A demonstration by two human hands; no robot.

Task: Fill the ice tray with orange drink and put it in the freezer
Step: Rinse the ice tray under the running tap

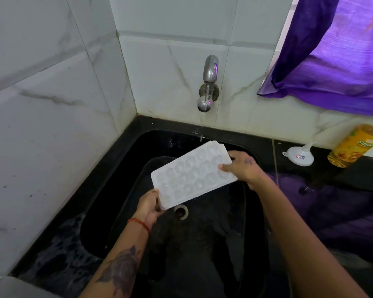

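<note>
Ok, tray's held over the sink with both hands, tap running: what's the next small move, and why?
Probably tilt the ice tray further to drain it. The left hand and right hand hold its ends over the black sink, and it looks empty; the tap trickles just behind it.

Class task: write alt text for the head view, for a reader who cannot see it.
Two hands, left hand and right hand, hold a white ice tray tilted over a black sink, under a thin stream from the wall tap. A funnel and yellow bottle sit right.
</note>
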